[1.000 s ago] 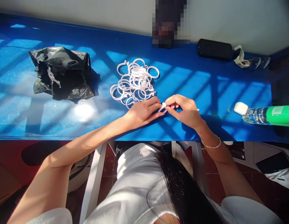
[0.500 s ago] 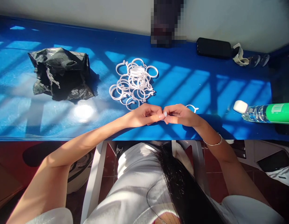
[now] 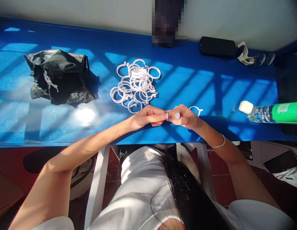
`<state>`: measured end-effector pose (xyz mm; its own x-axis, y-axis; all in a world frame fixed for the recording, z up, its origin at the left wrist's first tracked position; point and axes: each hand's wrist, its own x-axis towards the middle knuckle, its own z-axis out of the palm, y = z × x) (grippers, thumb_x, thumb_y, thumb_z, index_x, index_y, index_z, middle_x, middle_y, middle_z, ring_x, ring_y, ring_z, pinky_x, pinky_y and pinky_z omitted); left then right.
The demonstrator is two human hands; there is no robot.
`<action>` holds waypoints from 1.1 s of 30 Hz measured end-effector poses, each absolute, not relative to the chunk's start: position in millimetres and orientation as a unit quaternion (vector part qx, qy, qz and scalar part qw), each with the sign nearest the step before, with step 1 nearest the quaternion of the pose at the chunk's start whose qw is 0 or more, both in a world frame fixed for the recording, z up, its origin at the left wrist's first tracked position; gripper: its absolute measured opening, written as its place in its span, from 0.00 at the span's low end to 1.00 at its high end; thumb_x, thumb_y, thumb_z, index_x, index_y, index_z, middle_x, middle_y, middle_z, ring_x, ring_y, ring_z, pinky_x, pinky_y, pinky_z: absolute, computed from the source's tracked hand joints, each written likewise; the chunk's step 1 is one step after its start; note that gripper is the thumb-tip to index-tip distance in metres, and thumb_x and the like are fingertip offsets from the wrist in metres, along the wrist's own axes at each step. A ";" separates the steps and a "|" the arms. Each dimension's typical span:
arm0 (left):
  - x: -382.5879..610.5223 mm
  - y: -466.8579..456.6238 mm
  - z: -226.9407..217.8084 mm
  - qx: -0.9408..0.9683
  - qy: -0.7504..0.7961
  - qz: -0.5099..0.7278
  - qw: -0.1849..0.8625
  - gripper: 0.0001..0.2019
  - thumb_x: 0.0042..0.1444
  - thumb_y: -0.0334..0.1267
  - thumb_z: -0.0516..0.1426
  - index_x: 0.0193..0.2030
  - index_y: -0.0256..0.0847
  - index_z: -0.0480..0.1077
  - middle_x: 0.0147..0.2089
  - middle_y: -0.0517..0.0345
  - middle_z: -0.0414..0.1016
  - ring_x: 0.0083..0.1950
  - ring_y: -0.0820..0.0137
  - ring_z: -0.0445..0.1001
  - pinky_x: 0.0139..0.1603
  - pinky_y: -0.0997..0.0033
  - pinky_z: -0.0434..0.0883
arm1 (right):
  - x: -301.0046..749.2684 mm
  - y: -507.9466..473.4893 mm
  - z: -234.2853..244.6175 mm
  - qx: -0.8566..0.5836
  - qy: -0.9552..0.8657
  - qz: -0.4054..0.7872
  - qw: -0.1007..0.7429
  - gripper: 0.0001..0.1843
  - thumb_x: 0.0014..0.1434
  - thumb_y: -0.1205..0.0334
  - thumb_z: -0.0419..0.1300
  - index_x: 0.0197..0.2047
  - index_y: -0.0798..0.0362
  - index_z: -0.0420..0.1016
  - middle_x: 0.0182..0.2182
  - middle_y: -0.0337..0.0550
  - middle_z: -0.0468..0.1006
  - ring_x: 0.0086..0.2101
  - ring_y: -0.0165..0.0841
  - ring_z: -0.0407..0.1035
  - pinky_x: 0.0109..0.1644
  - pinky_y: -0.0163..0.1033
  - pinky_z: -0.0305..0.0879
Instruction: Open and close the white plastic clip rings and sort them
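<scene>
Right now the left hand [image 3: 145, 118] and the right hand [image 3: 185, 117] meet fingertip to fingertip over the near edge of the blue table [image 3: 210, 86], both pinched on one thin white plastic ring [image 3: 195, 110] — its open loop sticks out just beyond the right hand's knuckles, lying low over the table top, while its two knobbed ends show as small white dots between the fingertips. Each hand is closed on an end of that ring; how hard they press cannot be told

By the look of it the ring is very light, springy rather than stiff, and smooth enough to slip, so the knobbed ends seem the surest places to take hold — the thin curve would likely flex under a pinch

Just beyond the left hand's fingers lies a tangled heap of white plastic rings [image 3: 135, 85], near but apart from the grip. Well off to the left sits a crumpled black plastic bag [image 3: 58, 76]; well to the right lies a clear bottle with a green label [image 3: 274, 113] on its side
</scene>
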<state>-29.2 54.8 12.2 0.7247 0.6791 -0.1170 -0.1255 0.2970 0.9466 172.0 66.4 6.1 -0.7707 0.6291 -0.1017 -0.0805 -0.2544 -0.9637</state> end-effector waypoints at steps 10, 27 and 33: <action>-49.6 68.5 20.2 0.745 0.372 0.380 0.404 0.23 0.66 0.52 0.52 0.23 0.40 0.61 0.20 0.61 0.59 0.22 0.75 0.57 0.24 0.69 0.56 | 203.0 80.5 44.3 -0.426 -0.806 0.357 0.202 0.08 0.64 0.57 0.56 0.44 0.50 0.73 0.46 0.48 0.75 0.39 0.39 0.68 0.48 0.48 0.66; -70.3 83.0 -2.1 0.791 0.522 0.319 -0.004 0.08 0.66 0.41 0.52 0.44 0.43 0.70 0.38 0.52 0.74 0.37 0.68 0.74 0.27 0.72 0.66 | 242.5 97.4 32.7 -0.520 -0.807 0.281 0.024 0.08 0.59 0.57 0.57 0.30 0.49 0.63 0.25 0.41 0.72 0.26 0.36 0.67 0.29 0.42 0.59; -67.0 79.7 0.6 0.786 0.537 0.307 0.013 0.12 0.65 0.40 0.53 0.53 0.44 0.69 0.53 0.43 0.73 0.37 0.65 0.76 0.26 0.70 0.67 | 211.1 86.5 34.2 -0.513 -0.778 0.343 0.118 0.06 0.60 0.58 0.58 0.35 0.50 0.66 0.26 0.39 0.74 0.28 0.35 0.70 0.33 0.40 0.66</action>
<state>-67.0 79.7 0.6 0.2350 0.8516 0.4686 0.8353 -0.4234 0.3507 211.1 86.5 34.2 -0.4447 0.8798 -0.1680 0.7177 0.2378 -0.6545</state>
